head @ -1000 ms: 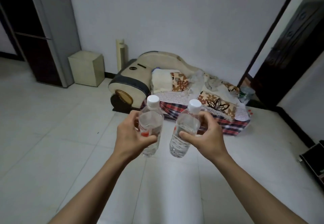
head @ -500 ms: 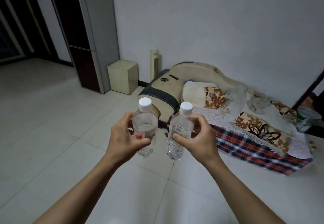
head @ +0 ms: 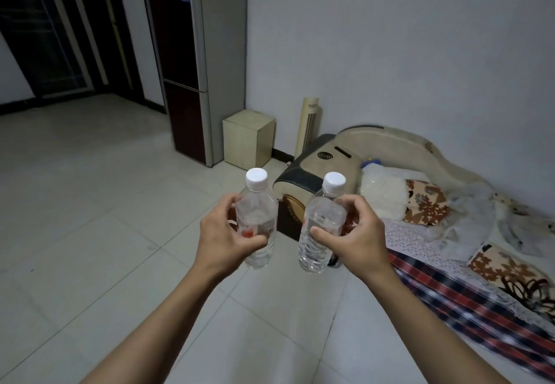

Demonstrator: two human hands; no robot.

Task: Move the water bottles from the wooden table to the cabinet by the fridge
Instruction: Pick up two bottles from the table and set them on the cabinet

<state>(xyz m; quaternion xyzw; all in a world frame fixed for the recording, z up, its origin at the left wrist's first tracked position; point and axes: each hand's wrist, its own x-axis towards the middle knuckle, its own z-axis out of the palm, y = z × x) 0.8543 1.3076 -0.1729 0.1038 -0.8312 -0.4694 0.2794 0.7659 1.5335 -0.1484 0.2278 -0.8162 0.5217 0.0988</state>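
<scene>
Two clear water bottles held upright at frame centre, side by side but apart, both white-capped. Left hand point(head: 223, 235) wrapped around the left bottle point(head: 257, 221), which bears a red-marked label; right hand point(head: 357, 238) closed around the right bottle point(head: 321, 227), tilted slightly. Above a pale tiled floor point(head: 90, 218). Further back, above centre: a tall fridge point(head: 207, 62) with a small cream cabinet point(head: 247, 138) just beside it against the wall. At right, a low bed point(head: 450, 218) with patterned bedding.
</scene>
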